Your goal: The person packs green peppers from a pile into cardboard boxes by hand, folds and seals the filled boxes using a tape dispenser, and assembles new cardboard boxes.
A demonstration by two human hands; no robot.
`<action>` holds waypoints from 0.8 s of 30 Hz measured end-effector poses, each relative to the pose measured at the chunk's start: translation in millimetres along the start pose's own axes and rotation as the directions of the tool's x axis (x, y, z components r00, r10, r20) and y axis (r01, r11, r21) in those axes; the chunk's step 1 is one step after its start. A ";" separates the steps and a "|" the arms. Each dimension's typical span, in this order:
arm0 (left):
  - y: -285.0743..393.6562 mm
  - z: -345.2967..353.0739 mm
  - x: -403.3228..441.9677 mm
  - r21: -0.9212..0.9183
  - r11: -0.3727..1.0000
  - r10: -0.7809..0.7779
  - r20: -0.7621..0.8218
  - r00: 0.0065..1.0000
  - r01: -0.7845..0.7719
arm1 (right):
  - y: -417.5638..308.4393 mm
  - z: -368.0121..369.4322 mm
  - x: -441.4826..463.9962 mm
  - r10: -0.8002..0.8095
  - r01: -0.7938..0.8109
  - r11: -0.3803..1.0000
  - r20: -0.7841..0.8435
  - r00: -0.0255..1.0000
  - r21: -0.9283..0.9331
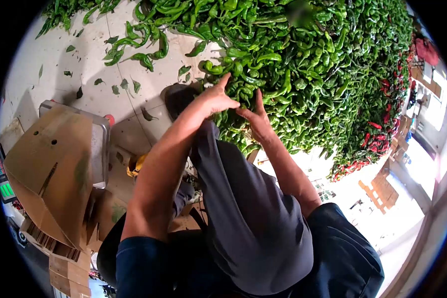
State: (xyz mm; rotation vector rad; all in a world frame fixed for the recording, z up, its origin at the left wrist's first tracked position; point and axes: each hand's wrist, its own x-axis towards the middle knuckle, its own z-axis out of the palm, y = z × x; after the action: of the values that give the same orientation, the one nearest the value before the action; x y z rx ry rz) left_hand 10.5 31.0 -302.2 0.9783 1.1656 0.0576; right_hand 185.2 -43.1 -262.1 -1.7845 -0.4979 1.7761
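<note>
A large heap of green peppers [303, 74] fills the upper middle and right of the head view. At its near edge, my left hand [216, 99] reaches in just above the knee, fingers spread, with no pepper visibly gripped. To its right, my right hand [257, 118] is also at the heap's edge, thumb and fingers apart. The fingertips of both hands point toward each other and touch or nearly touch peppers. Some of the fingers are hidden among the peppers or behind the hands.
A cardboard box [54, 169] stands at the left on a metal scale platform [102, 149]. Loose peppers and leaves lie on the tiled floor [129, 109]. Red peppers [375, 144] edge the heap at the right. A dark shoe [178, 99] is beside the heap.
</note>
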 end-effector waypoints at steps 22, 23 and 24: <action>135.0 -118.9 -217.6 -0.270 0.778 0.523 -0.222 0.823 -0.567 | -222.2 125.2 -106.1 -0.463 0.622 0.724 0.458 0.759 -0.298; 141.8 -130.6 -241.3 -0.257 0.753 0.552 -0.253 0.794 -0.605 | -235.1 143.9 -117.7 -0.486 0.658 0.704 0.494 0.721 -0.268; 145.8 -142.5 -264.9 -0.240 0.726 0.581 -0.287 0.762 -0.644 | -244.7 162.2 -126.0 -0.507 0.693 0.681 0.532 0.678 -0.234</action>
State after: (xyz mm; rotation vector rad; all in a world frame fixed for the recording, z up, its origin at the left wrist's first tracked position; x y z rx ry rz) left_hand -155.8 72.9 -15.3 1.0385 0.9118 0.8824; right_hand 49.7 87.9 -4.2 -1.1920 -1.5822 1.5999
